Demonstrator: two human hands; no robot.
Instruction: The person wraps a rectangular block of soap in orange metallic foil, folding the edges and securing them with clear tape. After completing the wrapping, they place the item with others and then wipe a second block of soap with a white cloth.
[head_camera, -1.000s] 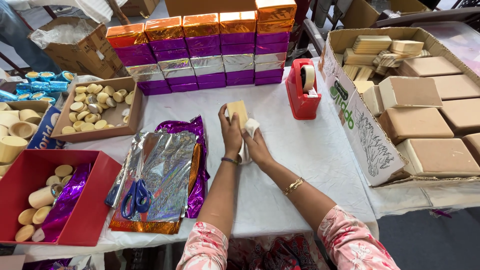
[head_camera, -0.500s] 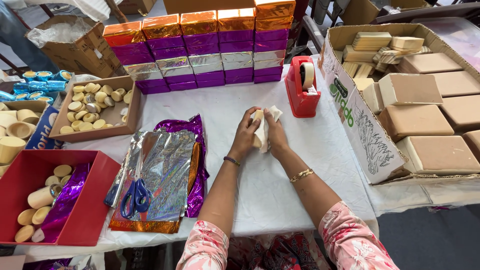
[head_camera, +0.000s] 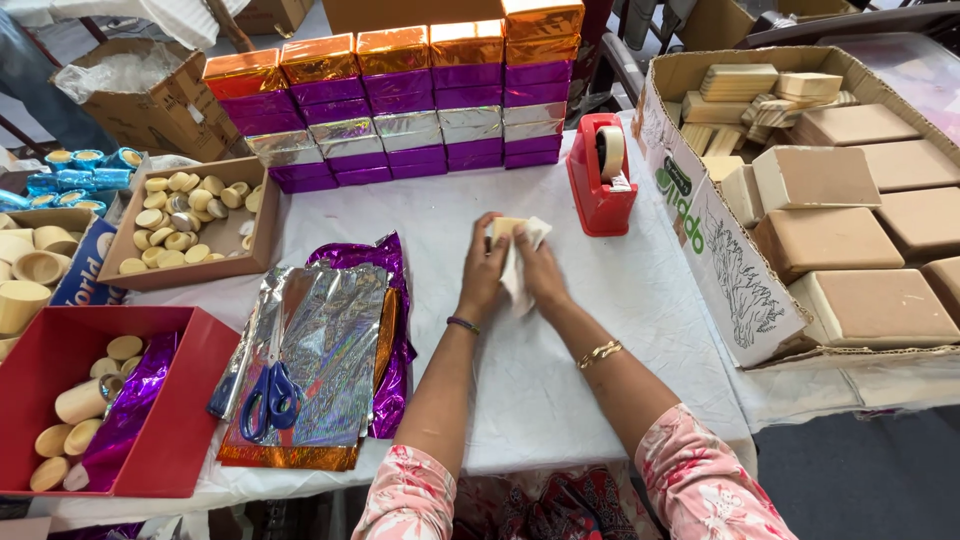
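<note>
Left hand (head_camera: 484, 268) closes around a small cream block (head_camera: 505, 228), fingers curled over its near face, block held just above the worktop (head_camera: 600, 330) at mid-table. Right hand (head_camera: 538, 272) grips the same block from the other side and pinches a sheet of white paper (head_camera: 520, 285) against it; the loose end of the paper hangs down between the two wrists. Both hands touching, thumbs hidden behind the block.

Surroundings: red tape dispenser (head_camera: 600, 178) stands just beyond the hands, to the right. Stack of foil-wrapped boxes (head_camera: 400, 110), orange, purple and silver, along the far edge. Foil sheets (head_camera: 325, 350) lie flat to the left with blue-handled scissors (head_camera: 268, 395) on top. Red tray (head_camera: 190, 400) at near left holds cream-coloured cylinders. Cardboard box (head_camera: 700, 250) at right holds larger tan blocks.

Judgement on method: wrapping appears to be at an early fold, most of the paper not yet laid on. For a clean result, keep the block square against the left palm, draw the paper taut with the right before creasing, and press each fold along an edge rather than across a face. Loose tail risks bunching; smooth it flat first. Tape sits within easy reach.
</note>
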